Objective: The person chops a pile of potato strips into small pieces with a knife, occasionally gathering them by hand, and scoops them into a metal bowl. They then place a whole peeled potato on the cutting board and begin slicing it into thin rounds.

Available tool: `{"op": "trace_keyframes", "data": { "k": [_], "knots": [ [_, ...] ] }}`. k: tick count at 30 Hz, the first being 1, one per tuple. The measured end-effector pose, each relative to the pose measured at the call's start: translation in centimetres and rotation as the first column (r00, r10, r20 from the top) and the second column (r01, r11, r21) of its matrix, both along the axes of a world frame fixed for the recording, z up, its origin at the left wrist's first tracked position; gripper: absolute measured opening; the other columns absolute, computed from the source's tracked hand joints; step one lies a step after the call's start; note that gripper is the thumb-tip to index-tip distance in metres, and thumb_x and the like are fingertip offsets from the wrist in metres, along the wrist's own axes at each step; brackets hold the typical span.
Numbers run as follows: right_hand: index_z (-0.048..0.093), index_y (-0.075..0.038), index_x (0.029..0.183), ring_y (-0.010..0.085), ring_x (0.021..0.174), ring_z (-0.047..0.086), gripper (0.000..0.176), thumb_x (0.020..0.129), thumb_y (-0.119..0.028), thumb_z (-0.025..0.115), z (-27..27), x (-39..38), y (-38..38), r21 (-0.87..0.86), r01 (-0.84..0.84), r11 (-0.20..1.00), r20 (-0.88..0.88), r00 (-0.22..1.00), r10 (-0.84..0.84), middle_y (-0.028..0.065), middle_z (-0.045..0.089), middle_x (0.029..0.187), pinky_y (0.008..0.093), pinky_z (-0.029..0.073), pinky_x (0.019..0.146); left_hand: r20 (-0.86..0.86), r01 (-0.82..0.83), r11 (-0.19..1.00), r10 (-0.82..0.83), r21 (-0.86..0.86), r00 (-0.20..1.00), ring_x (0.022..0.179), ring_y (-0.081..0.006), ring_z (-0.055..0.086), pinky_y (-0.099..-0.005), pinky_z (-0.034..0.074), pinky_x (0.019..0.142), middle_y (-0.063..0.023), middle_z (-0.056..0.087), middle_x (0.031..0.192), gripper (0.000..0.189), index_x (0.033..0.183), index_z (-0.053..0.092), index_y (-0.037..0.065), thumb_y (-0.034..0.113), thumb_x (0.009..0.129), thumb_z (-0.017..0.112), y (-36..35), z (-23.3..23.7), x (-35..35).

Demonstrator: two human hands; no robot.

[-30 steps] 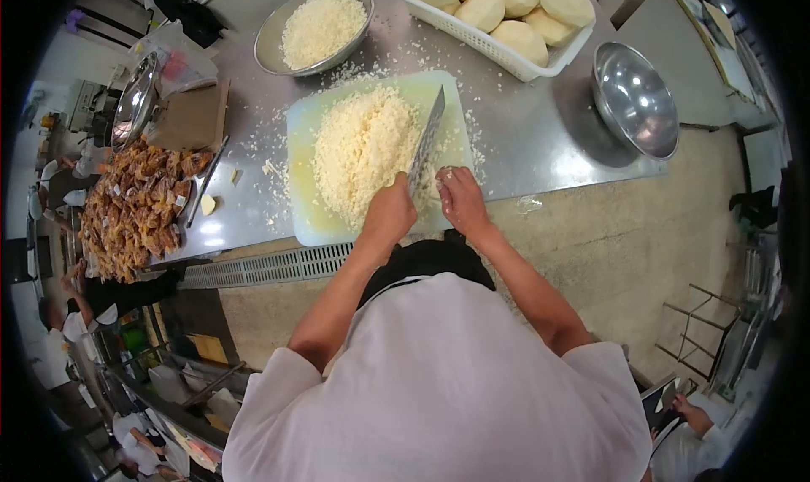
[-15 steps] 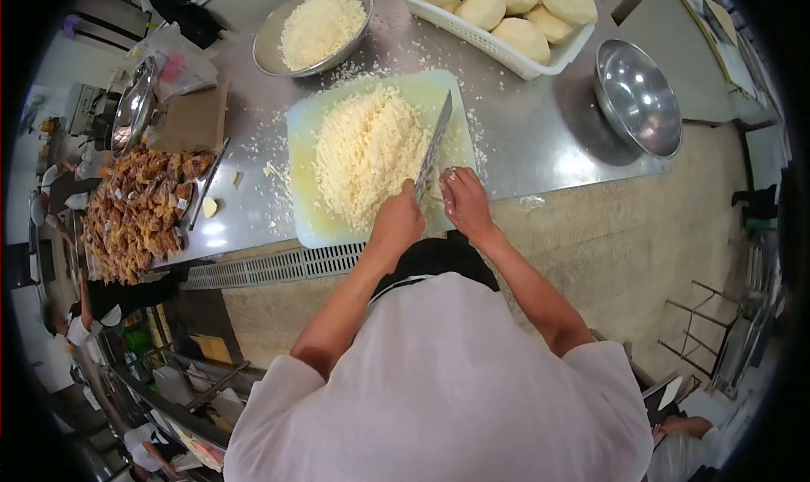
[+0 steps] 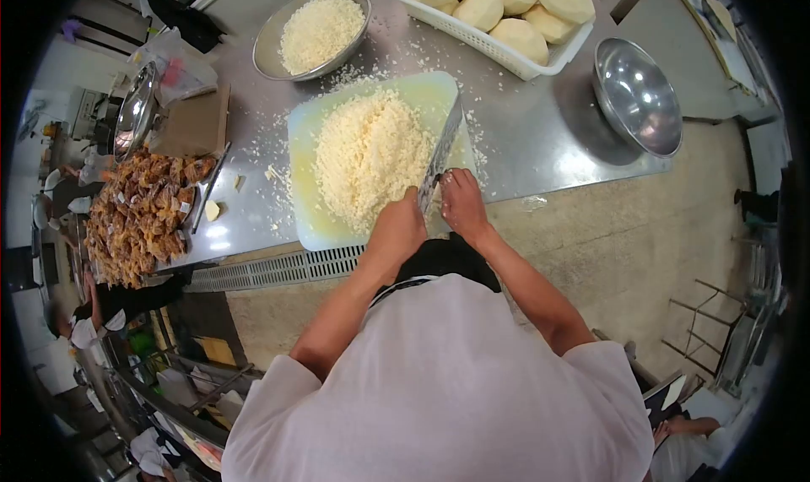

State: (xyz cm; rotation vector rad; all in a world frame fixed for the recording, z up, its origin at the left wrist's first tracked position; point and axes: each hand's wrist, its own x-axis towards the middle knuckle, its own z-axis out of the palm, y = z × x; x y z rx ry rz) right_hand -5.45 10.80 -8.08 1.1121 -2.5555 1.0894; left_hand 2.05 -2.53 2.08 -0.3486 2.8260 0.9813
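Observation:
My left hand [image 3: 398, 233] is closed around the handle end of a large knife [image 3: 442, 147], whose speckled blade points away from me along the right side of the cutting board [image 3: 305, 216]. Just right of the blade, my right hand [image 3: 463, 202] has its fingers curled in close against the knife. What those fingers hold, if anything, is hidden. A big heap of finely chopped pale vegetable [image 3: 371, 157] covers the middle of the board, left of the knife.
Behind the board stand a metal bowl [image 3: 263, 50] of chopped pieces and a white basket [image 3: 498, 53] of peeled round vegetables. Another metal bowl [image 3: 639, 98] sits at the right. Brown bagged food [image 3: 139, 216] and a dark rod [image 3: 211, 186] lie left. Other people work at the far left.
The knife's blade has swung a little to the right at its far end. My right hand has shifted slightly left, its fingers closer to the blade. The heap looks the same.

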Motion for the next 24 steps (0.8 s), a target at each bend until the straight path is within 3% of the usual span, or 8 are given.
{"op": "trace_keyframes", "data": {
  "k": [4, 8, 11, 15, 19, 21, 24],
  "knots": [
    [0.054, 0.004, 0.090, 0.0360, 0.090, 0.048, 0.023, 0.067, 0.002, 0.056, -0.8, 0.5, 0.3, -0.040, 0.029, 0.999, 0.007, 1.000, -0.029, 0.0192, 0.050, 0.093, 0.0422, 0.043, 0.081, -0.025, 0.011, 0.999, -0.010, 0.036, 1.000, 0.071, -0.0485, 0.060, -0.0542, 0.046, 0.064, -0.0331, 0.058, 0.070, 0.015, 0.093, 0.051, -0.009, 0.000, 0.080, 0.050, 0.4, -3.1, -0.5],
    [0.054, 0.004, 0.089, 0.0369, 0.089, 0.048, 0.020, 0.069, 0.003, 0.055, -1.0, 0.1, 0.2, -0.054, 0.025, 0.998, -0.014, 1.000, -0.026, 0.0197, 0.049, 0.091, 0.0433, 0.042, 0.080, 0.023, -0.005, 0.998, 0.003, 0.055, 1.000, 0.070, -0.0479, 0.059, -0.0514, 0.046, 0.063, -0.0318, 0.056, 0.068, 0.021, 0.098, 0.049, -0.010, 0.003, 0.081, 0.052, 0.3, -0.4, 0.3],
    [0.053, 0.004, 0.087, 0.0374, 0.088, 0.048, 0.019, 0.069, 0.003, 0.054, -0.9, 0.4, 0.1, -0.061, 0.064, 0.996, 0.000, 0.998, -0.064, 0.0202, 0.049, 0.091, 0.0433, 0.043, 0.080, -0.035, -0.026, 0.997, 0.029, 0.076, 0.999, 0.069, -0.0478, 0.058, -0.0519, 0.046, 0.063, -0.0315, 0.056, 0.067, 0.017, 0.094, 0.048, -0.009, 0.002, 0.082, 0.051, 0.9, -4.4, 0.2],
    [0.053, 0.003, 0.085, 0.0377, 0.088, 0.048, 0.018, 0.067, 0.004, 0.054, -0.4, 0.2, 0.2, -0.062, 0.036, 0.997, 0.027, 0.999, -0.034, 0.0204, 0.049, 0.090, 0.0428, 0.043, 0.080, -0.039, 0.008, 0.999, -0.006, 0.042, 0.999, 0.070, -0.0479, 0.059, -0.0523, 0.046, 0.063, -0.0310, 0.058, 0.070, 0.017, 0.093, 0.048, -0.008, 0.004, 0.082, 0.053, 0.5, -1.4, -0.2],
    [0.053, 0.003, 0.085, 0.0383, 0.087, 0.049, 0.018, 0.067, 0.004, 0.056, -0.5, 0.2, 0.2, -0.090, 0.069, 0.994, 0.049, 0.997, -0.065, 0.0197, 0.050, 0.088, 0.0431, 0.044, 0.078, 0.068, -0.063, 0.995, 0.057, 0.079, 0.996, 0.073, -0.0480, 0.059, -0.0523, 0.045, 0.064, -0.0307, 0.058, 0.073, 0.017, 0.094, 0.048, -0.007, 0.005, 0.082, 0.054, 1.2, -3.0, 0.1],
    [0.054, 0.003, 0.086, 0.0386, 0.086, 0.050, 0.018, 0.068, 0.003, 0.057, -0.2, 0.3, 0.9, -0.089, 0.065, 0.994, 0.067, 0.996, -0.059, 0.0194, 0.051, 0.087, 0.0433, 0.044, 0.077, -0.062, 0.004, 0.997, 0.001, 0.075, 0.998, 0.071, -0.0478, 0.058, -0.0524, 0.045, 0.063, -0.0299, 0.059, 0.073, 0.017, 0.095, 0.048, -0.006, 0.005, 0.082, 0.054, 0.3, -3.9, -1.0],
    [0.056, 0.002, 0.086, 0.0388, 0.085, 0.052, 0.015, 0.071, 0.002, 0.059, 1.0, 0.1, 2.0, -0.125, 0.052, 0.991, 0.148, 0.988, -0.033, 0.0185, 0.054, 0.085, 0.0439, 0.045, 0.075, -0.036, -0.005, 0.999, 0.007, 0.045, 0.999, 0.071, -0.0473, 0.059, -0.0512, 0.045, 0.063, -0.0293, 0.059, 0.071, 0.017, 0.094, 0.049, -0.006, 0.004, 0.081, 0.054, -0.5, 0.0, 0.3]
  ]
}}
